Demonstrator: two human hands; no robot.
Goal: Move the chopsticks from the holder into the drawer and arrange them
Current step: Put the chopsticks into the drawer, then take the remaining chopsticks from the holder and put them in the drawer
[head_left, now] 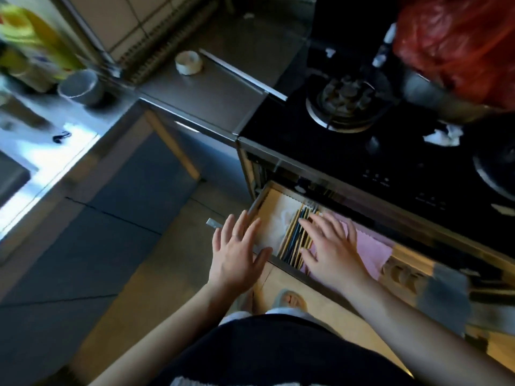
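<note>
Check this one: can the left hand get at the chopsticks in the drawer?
Probably yes. The left hand rests open at the drawer edge, the chopsticks lie uncovered just beside it; the right hand covers only their far side.

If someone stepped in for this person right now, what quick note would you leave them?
Left hand: open, fingers spread, at the left front corner of the open drawer, holding nothing.
Right hand: open, lying flat on the chopsticks, pressing or straightening them; no grip closed.
Chopsticks: yellow and dark ones lie side by side in the drawer, between a white liner and a pink cloth.
Done: chopsticks are in the drawer.
Left: finish lining them up. The holder is not identifiable in this view, so check it for leftovers.
</note>
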